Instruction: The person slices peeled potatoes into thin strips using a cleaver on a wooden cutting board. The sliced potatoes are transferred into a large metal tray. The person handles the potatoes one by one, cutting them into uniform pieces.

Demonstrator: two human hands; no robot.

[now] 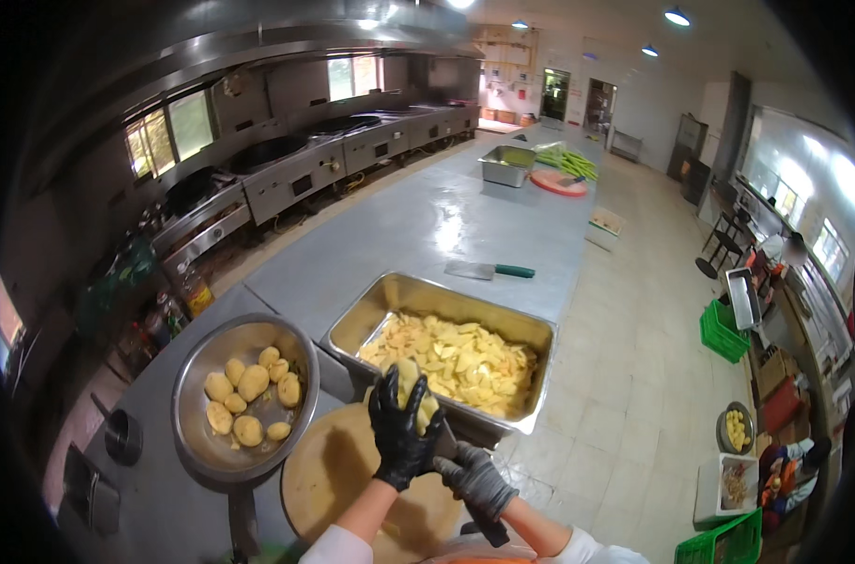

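Note:
My left hand (404, 430), in a black glove, holds sliced potato (415, 398) over the near edge of a deep steel pan (441, 295). Potato slices (463, 359) lie heaped in that pan. In a grey glove, my right hand (478, 481) grips a knife (489, 525) whose blade rises beside my left palm. Beneath both hands is a round wooden cutting board (322, 465). Whole peeled potatoes (253, 382) sit in a round metal bowl (188, 430) to the left.
A cleaver with a green handle (515, 271) lies beyond the pan. Farther along the steel table stand a metal container (506, 166), a red board (558, 183) and green vegetables (568, 161). Stoves (293, 176) line the left wall. People (794, 479) and green crates (723, 331) are at the right.

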